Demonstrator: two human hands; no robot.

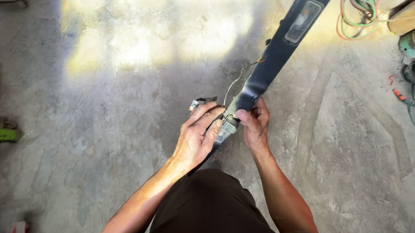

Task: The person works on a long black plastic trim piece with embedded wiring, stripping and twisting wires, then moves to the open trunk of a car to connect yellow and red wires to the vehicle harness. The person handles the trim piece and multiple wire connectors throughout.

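Figure: a person stands over a concrete floor (122, 126) and works on a long dark trim strip (272, 58) held out in front of the body, running from the hands up and away to the right. The strip carries 2 small lamp units: a far lamp lens (301, 21) near its upper end and a near lamp lens (225, 130) at the end between the hands. The left hand (197, 137) wraps the near end, fingers curled closed over the near lamp lens. The right hand (255, 126) grips the strip's edge just beside it, thumb pressed at the lamp housing; both hands are clamped on the strip, close together. Thin wires (240, 78) loop from the strip toward a small connector (201, 102) above the left knuckles.

Judgement: the near lamp is best worked with the strip steadied by 1 hand, even thumb pressure applied at the housing edge, and the wires kept slack and clear of the fingers. Twisting the long strip could strain the clips. Coiled green cable (359, 15) lies well apart, upper right.
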